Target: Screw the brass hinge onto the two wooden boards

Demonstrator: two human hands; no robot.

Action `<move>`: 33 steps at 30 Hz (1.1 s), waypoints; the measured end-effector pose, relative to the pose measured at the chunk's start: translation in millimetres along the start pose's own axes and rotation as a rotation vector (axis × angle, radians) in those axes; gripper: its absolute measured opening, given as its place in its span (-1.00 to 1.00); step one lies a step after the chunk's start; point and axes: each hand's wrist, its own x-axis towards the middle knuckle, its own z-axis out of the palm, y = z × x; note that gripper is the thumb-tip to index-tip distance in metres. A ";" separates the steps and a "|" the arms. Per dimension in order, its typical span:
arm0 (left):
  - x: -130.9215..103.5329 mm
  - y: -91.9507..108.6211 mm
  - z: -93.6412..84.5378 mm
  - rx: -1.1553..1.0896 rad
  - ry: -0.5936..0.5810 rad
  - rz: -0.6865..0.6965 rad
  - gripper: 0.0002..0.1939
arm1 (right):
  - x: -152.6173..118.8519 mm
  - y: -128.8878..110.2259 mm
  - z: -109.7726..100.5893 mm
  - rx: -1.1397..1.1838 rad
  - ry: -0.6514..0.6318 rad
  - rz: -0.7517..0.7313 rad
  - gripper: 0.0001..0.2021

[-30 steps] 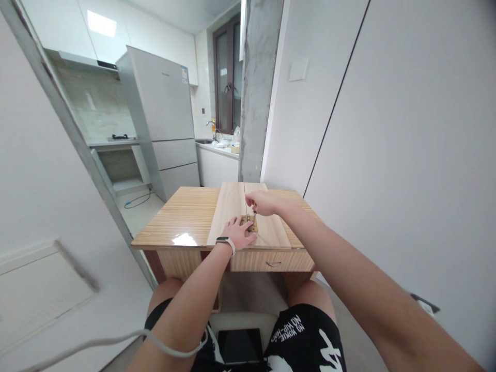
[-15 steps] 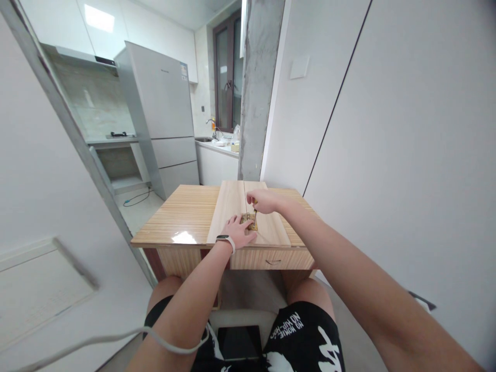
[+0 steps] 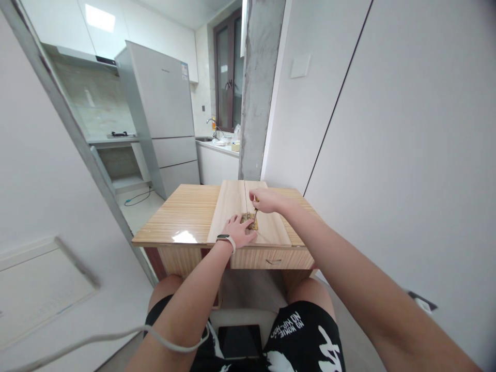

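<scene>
Two pale wooden boards (image 3: 227, 204) lie side by side on a striped wooden table (image 3: 182, 212), with a thin seam between them. A brass-coloured hinge (image 3: 254, 226) rests across the seam near the front, partly covered by fingers. My left hand (image 3: 239, 231) is spread flat over the hinge and the boards, with a band on its wrist. Above the hinge my right hand (image 3: 264, 200) is closed round the yellowish handle of a screwdriver (image 3: 255, 213), whose shaft points down at the hinge's right half.
A drawer front with a handle (image 3: 273, 261) is below the table's front edge. A white cable (image 3: 101, 339) crosses my left forearm. Behind the table are a fridge (image 3: 166, 98) and a sink counter (image 3: 219, 159); a white wall (image 3: 372, 170) is on the right.
My right hand has turned slightly on the screwdriver and shifted a little to the right. My left hand keeps its place on the hinge.
</scene>
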 end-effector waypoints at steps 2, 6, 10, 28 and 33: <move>-0.7 0.4 -0.6 0.016 0.005 0.011 -0.40 | -1.7 -2.4 -3.4 0.057 -0.039 0.011 -0.80; -1.8 1.6 -1.2 0.072 0.017 0.024 -0.40 | -0.5 -1.6 -2.4 0.050 -0.021 0.033 -0.80; -2.7 3.9 -2.0 0.125 0.015 0.021 -0.40 | 2.8 3.4 5.1 -0.040 0.063 0.017 -0.83; -4.7 7.1 -6.2 0.164 -0.014 0.007 -0.38 | 1.9 -1.9 2.1 0.022 0.101 -0.003 -0.88; -4.0 5.3 -4.0 0.160 0.015 0.013 -0.38 | 5.3 0.4 12.8 -0.091 0.148 0.039 -0.73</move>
